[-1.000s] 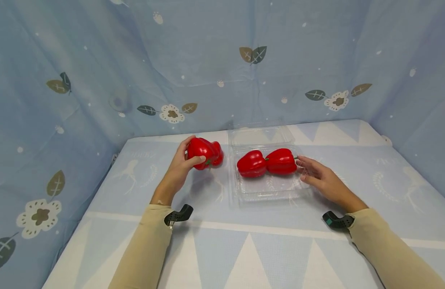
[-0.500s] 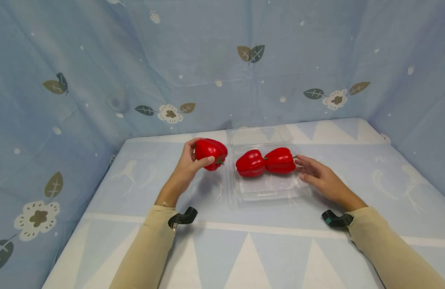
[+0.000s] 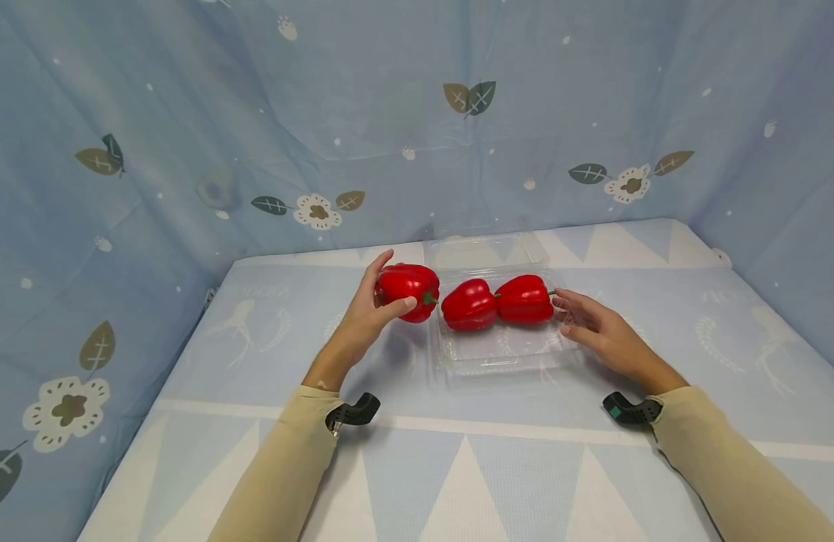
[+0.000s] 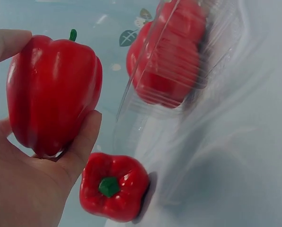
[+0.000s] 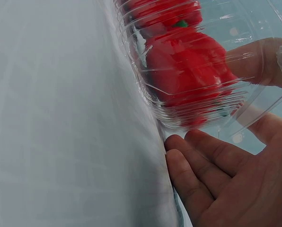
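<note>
My left hand (image 3: 363, 320) holds a red bell pepper (image 3: 406, 292) with its green stem facing right, thumb in front and fingers behind. In the left wrist view, another red bell pepper (image 4: 113, 187) stands stem up on the table; in the head view it is mostly hidden behind the held one. Two more red bell peppers (image 3: 469, 306) lie side by side in a clear plastic clamshell box (image 3: 498, 363), just right of the held pepper. My right hand (image 3: 600, 331) is at the box's right end, fingers loosely bent against its wall, one finger (image 5: 252, 61) showing through the plastic.
The box's lid (image 3: 485, 252) is folded back toward the rear curtain (image 3: 390, 113). A patterned blue and white cloth (image 3: 518, 467) covers the table. Dark straps (image 3: 354, 410) sit on both wrists.
My left hand has carried its bell pepper to the right, up to the box, turning its stem rightward. It now hides most of the pepper behind. The right hand has barely moved.
</note>
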`<action>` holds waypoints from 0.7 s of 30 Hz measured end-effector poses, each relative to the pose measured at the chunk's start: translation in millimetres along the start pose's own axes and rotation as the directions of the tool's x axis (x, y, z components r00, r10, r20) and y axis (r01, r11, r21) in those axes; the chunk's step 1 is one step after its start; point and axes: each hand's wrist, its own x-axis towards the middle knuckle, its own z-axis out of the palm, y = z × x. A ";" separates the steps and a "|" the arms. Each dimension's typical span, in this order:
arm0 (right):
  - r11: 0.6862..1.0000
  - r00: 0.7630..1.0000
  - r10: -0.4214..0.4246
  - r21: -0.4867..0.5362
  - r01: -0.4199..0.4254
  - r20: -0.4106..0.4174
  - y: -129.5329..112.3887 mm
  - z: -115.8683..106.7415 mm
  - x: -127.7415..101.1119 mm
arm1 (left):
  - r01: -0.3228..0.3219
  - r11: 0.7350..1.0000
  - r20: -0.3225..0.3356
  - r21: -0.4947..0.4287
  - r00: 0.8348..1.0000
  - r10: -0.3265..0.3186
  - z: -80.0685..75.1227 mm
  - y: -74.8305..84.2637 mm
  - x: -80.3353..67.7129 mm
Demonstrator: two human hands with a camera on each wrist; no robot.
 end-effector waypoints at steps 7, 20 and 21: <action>1.000 1.000 0.003 0.001 -0.003 0.002 -0.3 -0.1 0.1 | -0.018 0.999 0.047 0.027 0.999 0.017 5.9 -0.2 1.3; 1.000 1.000 -0.010 0.008 0.010 -0.008 1.2 -0.1 1.2 | -0.026 0.996 0.015 0.085 1.000 0.025 22.4 6.0 6.6; 1.000 1.000 -0.011 0.009 0.011 -0.007 1.2 0.1 1.0 | -0.027 0.995 0.012 0.091 1.000 0.026 23.6 6.4 6.9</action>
